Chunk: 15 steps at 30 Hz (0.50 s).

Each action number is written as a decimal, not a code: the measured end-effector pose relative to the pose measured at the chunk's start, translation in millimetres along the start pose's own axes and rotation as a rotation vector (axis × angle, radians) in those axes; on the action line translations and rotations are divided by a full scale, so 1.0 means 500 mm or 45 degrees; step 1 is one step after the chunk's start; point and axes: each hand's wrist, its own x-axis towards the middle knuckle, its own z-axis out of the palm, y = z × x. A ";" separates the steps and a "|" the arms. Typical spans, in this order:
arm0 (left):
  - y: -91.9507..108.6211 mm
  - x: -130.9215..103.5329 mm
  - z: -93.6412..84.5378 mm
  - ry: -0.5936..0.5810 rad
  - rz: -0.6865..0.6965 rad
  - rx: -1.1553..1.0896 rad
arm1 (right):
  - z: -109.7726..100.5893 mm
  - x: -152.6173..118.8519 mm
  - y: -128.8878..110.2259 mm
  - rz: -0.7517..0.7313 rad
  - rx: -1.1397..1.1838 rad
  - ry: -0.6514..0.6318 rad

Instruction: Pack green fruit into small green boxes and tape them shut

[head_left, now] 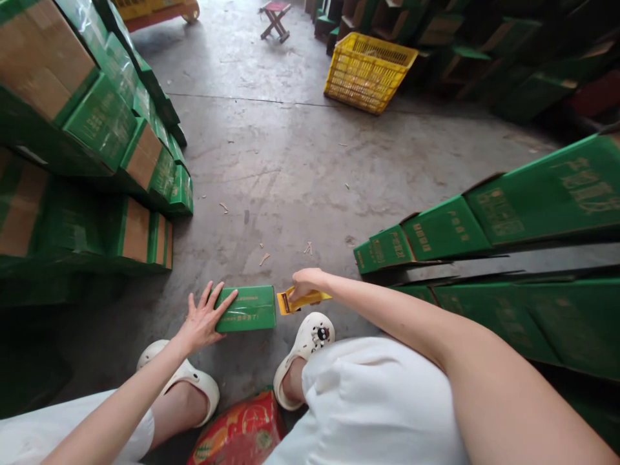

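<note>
A closed green carton [254,308] lies on the floor in front of my feet. My left hand [206,314] rests on its left end with the fingers spread. Just off the carton's right end, my right hand [306,284] is wrapped round a yellow tool [289,302], which looks like a tape dispenser. Its front end points left, close to the carton but seemingly apart from it. The fingers of my right hand are partly hidden behind the hand and the tool.
Green cartons [104,119] are stacked at the left, more green boxes [443,229] at the right. A yellow crate [368,72] and a folding stool [275,20] stand farther off. A red package [242,429] lies between my white shoes [303,342].
</note>
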 end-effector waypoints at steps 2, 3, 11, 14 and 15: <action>-0.016 -0.008 0.004 0.033 0.007 -0.065 | 0.009 -0.006 -0.010 0.078 -0.097 -0.063; -0.014 -0.012 0.008 0.059 0.007 -0.097 | 0.018 -0.008 -0.017 0.110 -0.127 -0.039; 0.180 -0.013 0.050 0.363 -0.966 -0.328 | -0.022 -0.031 -0.023 0.130 -0.221 0.369; 0.218 0.012 0.037 0.357 -1.134 -0.615 | -0.077 -0.047 -0.002 0.049 -0.245 0.505; 0.214 0.016 0.028 0.338 -1.124 -0.722 | -0.088 -0.053 0.002 -0.021 -0.215 0.514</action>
